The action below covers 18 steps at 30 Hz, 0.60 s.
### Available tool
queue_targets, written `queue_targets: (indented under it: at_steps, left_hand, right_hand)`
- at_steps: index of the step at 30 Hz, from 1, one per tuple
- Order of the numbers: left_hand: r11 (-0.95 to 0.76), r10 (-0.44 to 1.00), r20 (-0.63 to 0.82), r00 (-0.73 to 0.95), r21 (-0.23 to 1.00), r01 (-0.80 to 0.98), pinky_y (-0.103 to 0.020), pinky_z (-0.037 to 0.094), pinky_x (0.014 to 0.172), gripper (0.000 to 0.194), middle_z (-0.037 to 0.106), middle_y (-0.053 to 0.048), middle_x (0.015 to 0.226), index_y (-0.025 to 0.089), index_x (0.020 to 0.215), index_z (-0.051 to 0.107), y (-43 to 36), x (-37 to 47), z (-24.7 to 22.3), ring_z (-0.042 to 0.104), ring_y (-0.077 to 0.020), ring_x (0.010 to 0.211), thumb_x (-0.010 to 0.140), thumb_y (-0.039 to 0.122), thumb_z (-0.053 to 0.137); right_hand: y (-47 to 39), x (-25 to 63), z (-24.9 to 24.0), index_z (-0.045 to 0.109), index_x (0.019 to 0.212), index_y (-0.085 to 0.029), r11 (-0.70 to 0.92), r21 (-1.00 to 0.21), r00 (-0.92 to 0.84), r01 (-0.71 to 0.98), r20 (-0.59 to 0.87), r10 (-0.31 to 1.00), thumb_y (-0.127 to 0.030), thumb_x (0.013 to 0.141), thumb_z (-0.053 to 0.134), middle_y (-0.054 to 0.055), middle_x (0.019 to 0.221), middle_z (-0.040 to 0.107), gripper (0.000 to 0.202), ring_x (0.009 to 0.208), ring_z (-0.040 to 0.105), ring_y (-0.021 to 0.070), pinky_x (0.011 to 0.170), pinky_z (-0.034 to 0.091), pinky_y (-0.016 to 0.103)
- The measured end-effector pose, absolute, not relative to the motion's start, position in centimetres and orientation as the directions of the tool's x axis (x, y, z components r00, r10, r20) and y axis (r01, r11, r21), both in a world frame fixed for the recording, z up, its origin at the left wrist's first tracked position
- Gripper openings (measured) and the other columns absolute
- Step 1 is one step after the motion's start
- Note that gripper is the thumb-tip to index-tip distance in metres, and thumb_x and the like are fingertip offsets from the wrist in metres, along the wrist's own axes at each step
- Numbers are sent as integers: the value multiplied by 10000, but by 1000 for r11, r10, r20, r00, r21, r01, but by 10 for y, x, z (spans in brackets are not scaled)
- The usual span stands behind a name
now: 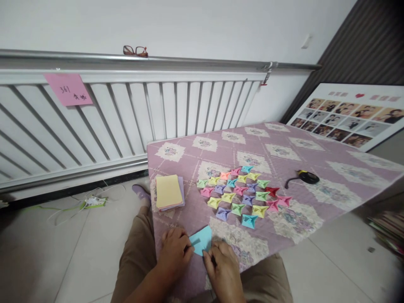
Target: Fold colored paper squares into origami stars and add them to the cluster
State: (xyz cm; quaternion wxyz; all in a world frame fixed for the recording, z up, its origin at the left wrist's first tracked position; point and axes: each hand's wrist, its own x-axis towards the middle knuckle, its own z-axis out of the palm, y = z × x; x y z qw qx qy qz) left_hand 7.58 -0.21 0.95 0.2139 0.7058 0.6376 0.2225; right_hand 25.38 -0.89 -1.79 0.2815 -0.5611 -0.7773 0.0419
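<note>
Tablecloth [186,166]: flat support under both hands.
Blue paper [205,236]: edges held narrowly by left hand [175,250] and right hand [224,265], likely against slipping.
Paper stack [169,191]: beyond left grip, within reach.
Folded pieces [227,197]: beyond right, rows, probably for tidiness.

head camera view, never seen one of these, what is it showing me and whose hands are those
There is no robot here. One camera, worn on a person's head, looks forward and down, so the left hand and right hand at the bottom are the wearer's own. Both touch a light-blue folded paper; whether they pinch it or press it down is unclear.

On the patterned cloth lie a stack of coloured paper, rows of small folded paper shapes and a black and yellow object. Beyond is a white radiator.
</note>
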Motion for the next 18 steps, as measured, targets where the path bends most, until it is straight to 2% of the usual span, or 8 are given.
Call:
queue_targets:
  at_steps: [12, 18]
  left_hand:
    - [-58, 998, 24, 53, 545, 836, -382, 266, 896, 65, 584, -2, 959, 203, 719, 597, 0, 80, 9, 484, -205, 964, 781, 219, 607]
    - [-54, 999, 30, 46, 563, 824, -383, 264, 895, 51, 598, 5, 941, 212, 763, 608, 0, 79, 9, 488, -200, 954, 793, 180, 582]
  right_hand:
    - [-8, 250, -20, 490, 653, -226, 324, -333, -186, 886, 385, 904, -219, 797, 632, 35, 758, 536, 203, 753, 500, 222, 681, 345, 335]
    - [-7, 252, -22, 505, 725, -232, 320, -406, -172, 856, 361, 917, -199, 808, 609, 20, 745, 547, 136, 746, 510, 219, 687, 349, 335]
